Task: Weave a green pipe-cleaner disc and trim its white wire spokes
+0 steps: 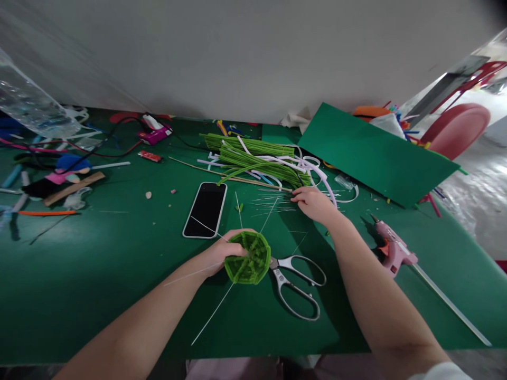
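My left hand (227, 250) grips a round, ribbed green pipe-cleaner piece (253, 264), its thumb pressed inside. Thin pale wires stick out of this piece on several sides. My right hand (315, 203) reaches forward to the back middle of the table, fingers bent together beside loose thin wires (273, 200); what lies between the fingertips is hidden. Just behind those fingers lies a bundle of green pipe cleaners (253, 155), with one thin stick (237, 179) in front. Scissors (299, 285) rest right of the green piece, their blades mostly covered by it.
A phone (205, 210) lies left of centre. On the right are a pink glue gun (392, 248) with a long glue stick and a tilted green board (376, 153). A small doll (65, 171), cables and scraps crowd the left. A pale wall (237, 58) stands behind.
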Demonstrator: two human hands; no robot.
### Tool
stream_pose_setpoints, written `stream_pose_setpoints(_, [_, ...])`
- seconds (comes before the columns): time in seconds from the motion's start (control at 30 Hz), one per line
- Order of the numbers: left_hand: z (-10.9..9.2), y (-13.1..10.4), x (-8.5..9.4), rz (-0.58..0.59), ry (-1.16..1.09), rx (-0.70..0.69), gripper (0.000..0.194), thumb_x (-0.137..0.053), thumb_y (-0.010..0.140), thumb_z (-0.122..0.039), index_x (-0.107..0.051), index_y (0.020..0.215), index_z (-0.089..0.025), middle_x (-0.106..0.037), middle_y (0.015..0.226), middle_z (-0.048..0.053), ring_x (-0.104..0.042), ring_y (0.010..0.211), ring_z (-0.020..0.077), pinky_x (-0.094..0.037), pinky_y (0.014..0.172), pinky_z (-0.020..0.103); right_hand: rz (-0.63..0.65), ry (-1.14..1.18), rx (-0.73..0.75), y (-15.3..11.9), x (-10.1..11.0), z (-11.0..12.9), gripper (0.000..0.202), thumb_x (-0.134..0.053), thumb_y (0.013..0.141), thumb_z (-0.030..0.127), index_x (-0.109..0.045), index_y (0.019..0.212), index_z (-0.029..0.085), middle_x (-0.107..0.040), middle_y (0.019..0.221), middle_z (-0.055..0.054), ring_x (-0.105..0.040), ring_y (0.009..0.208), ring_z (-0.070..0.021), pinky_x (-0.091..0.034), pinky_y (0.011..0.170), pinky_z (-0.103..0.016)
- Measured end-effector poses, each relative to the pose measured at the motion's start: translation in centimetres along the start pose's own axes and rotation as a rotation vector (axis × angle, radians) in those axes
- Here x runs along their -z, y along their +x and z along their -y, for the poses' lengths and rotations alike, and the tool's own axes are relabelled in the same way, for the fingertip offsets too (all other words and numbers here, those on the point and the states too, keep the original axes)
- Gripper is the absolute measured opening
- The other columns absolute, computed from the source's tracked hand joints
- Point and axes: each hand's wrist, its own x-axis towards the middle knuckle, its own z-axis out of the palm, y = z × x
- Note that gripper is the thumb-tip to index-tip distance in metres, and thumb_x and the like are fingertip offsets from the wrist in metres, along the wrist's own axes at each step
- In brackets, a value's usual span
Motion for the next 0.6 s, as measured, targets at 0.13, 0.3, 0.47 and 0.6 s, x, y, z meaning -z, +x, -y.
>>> stream_pose_setpoints(0.13, [-0.05, 0.0, -0.05, -0.008, 0.01, 0.006, 0.049, -0.063, 0.049, -0.015, -0.06, 0.098, -0.016, -0.066, 0.09, 0.007, -0.058, 0.091, 0.0292, -0.044, 0.082, 0.046, 0.004, 0.0, -0.001, -0.01, -0.01, -0.02, 0.033, -0.041, 0.077, 0.011, -0.07, 0.089, 0.02, -0.06, 0.114, -0.001, -0.052, 0.106, -0.0211, -0.043, 0.093, -0.036])
stream_pose_setpoints(0.3, [0.03, 0.0, -0.07, 0.008, 0.001, -0.005, 0.048, -0.062, 0.049, -0.014, -0.061, 0.096, -0.017, -0.066, 0.087, 0.006, -0.059, 0.089, 0.0284, -0.044, 0.081, 0.044, -0.001, -0.001, 0.005, 0.03, -0.04, -0.11, 0.033, -0.04, 0.078, 0.012, -0.07, 0.09, 0.02, -0.06, 0.114, -0.001, -0.051, 0.108, -0.0212, -0.043, 0.093, -0.036])
stream_pose_setpoints(0.47, [-0.03, -0.08, -0.05, -0.006, 0.015, 0.007, 0.049, -0.063, 0.05, -0.014, -0.06, 0.098, -0.017, -0.066, 0.09, 0.007, -0.059, 0.09, 0.029, -0.044, 0.082, 0.045, 0.007, -0.004, 0.005, 0.03, -0.1, -0.13, 0.033, -0.041, 0.077, 0.011, -0.07, 0.09, 0.02, -0.061, 0.114, -0.001, -0.051, 0.107, -0.0213, -0.043, 0.093, -0.035])
stream_pose_setpoints(0.6, [-0.03, -0.02, -0.03, -0.01, 0.019, 0.001, 0.048, -0.062, 0.049, -0.015, -0.06, 0.097, -0.017, -0.066, 0.092, 0.007, -0.058, 0.091, 0.0292, -0.044, 0.082, 0.046, 0.0, -0.003, 0.014, 0.07, -0.2, -0.2, 0.033, -0.041, 0.077, 0.011, -0.071, 0.089, 0.021, -0.061, 0.112, -0.001, -0.052, 0.106, -0.0205, -0.043, 0.093, -0.034])
